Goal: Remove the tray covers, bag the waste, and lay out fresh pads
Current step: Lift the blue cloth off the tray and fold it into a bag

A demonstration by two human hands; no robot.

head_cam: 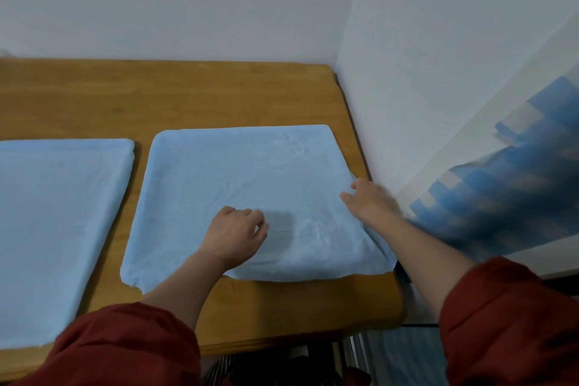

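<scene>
Head view: left hand (235,233) pinches the blue cover (250,172) at 6 o'clock. The right hand (369,201) is at 3 o'clock, its grip unclear. Uneven tugging might tear it, spilling waste.

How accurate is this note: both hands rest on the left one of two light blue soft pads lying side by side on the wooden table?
One detail is wrong: the pad. The head view shows the left hand and the right hand on the right-hand light blue pad, while the left-hand light blue pad lies untouched beside it on the wooden table.
</scene>
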